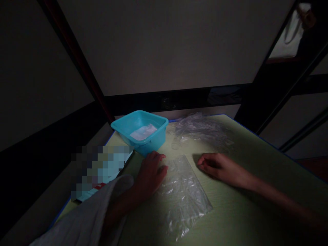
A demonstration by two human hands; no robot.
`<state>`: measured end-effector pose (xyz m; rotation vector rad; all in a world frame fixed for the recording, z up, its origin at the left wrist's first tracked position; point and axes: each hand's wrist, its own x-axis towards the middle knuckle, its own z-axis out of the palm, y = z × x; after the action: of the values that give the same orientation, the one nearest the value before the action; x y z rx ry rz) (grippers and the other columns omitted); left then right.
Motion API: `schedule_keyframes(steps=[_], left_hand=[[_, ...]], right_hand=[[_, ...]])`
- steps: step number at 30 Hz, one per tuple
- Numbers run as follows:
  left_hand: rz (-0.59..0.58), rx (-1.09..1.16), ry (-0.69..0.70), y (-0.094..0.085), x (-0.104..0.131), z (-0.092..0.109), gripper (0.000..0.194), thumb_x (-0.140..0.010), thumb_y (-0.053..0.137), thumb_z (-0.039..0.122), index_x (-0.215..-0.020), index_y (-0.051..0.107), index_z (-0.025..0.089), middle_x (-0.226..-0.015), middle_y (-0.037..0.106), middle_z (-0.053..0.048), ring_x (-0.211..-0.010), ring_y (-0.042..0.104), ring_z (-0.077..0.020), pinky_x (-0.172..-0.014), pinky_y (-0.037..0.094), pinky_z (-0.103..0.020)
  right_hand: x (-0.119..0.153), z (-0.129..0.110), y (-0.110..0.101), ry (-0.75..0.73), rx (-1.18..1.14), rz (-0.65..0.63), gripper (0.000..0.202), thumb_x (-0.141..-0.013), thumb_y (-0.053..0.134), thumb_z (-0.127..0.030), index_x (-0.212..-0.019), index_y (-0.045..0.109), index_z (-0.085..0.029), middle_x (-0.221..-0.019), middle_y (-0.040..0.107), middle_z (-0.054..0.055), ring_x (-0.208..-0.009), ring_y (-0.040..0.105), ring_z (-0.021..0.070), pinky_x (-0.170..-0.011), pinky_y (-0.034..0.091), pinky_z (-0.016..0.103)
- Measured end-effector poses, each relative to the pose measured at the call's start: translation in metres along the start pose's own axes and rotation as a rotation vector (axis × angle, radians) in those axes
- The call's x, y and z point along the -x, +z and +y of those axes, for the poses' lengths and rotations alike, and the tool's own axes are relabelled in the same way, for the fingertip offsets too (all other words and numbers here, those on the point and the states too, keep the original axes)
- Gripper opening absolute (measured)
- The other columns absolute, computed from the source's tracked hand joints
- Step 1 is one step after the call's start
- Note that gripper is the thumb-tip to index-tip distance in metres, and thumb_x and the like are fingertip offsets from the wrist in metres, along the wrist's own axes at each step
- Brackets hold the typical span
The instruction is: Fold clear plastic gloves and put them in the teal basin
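Observation:
A clear, wrinkled plastic bag (pixel 183 194) lies flat on the pale yellow-green table. Over its left edge is my left hand (pixel 153 174), with thumb and forefinger apart and nothing visible between them; whether it presses on the plastic I cannot tell. To the right of the bag, my right hand (pixel 215 166) is near the tabletop, its fingers curled in to the thumb, with nothing seen in them. Just beyond my left hand stands a turquoise plastic basin (pixel 156 138) with white, flat folded material (pixel 143 131) inside. A heap of clear plastic bags (pixel 202 128) lies at the back.
A flat item with a blurred-out surface (pixel 102 171) lies at the table's left side, partly behind my left sleeve. The table (pixel 248 164) has a blue edge and stands against light panels (pixel 166 44) with dark trim. A white bag (pixel 290 36) is at the upper right.

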<state>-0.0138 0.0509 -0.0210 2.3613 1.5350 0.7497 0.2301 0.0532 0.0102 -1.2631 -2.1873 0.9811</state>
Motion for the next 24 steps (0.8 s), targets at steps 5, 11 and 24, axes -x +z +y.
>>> schedule_keyframes(steps=[5,11,24], left_hand=[[0.021,-0.015,0.023,0.003,0.0,-0.002,0.024,-0.075,0.045,0.015,-0.098,0.051,0.016,-0.095,0.055,-0.008,-0.093,0.051,-0.0239,-0.083,0.043,-0.042],[0.086,0.036,0.047,0.013,-0.002,-0.007,0.027,-0.072,0.046,0.013,-0.099,0.052,0.014,-0.093,0.054,-0.008,-0.09,0.05,-0.0243,-0.081,0.042,-0.042],[0.055,0.178,0.03,0.005,-0.006,-0.006,0.027,-0.072,0.05,0.015,-0.098,0.054,0.014,-0.099,0.06,-0.009,-0.096,0.055,-0.0219,-0.086,0.044,-0.038]], right_hand=[[-0.042,-0.003,0.01,0.017,0.05,0.088,0.013,-0.074,0.051,-0.027,-0.069,0.054,-0.016,-0.061,0.051,0.0,-0.056,0.045,0.0122,-0.05,0.034,0.023],[-0.048,0.007,0.027,0.013,0.034,0.185,0.003,-0.069,0.052,-0.021,-0.068,0.051,-0.018,-0.064,0.052,0.0,-0.057,0.045,0.0121,-0.052,0.033,0.023],[-0.046,0.008,0.027,-0.085,-0.338,0.155,0.022,-0.066,0.058,-0.033,-0.074,0.042,-0.02,-0.065,0.05,-0.002,-0.057,0.048,0.0113,-0.053,0.038,0.024]])
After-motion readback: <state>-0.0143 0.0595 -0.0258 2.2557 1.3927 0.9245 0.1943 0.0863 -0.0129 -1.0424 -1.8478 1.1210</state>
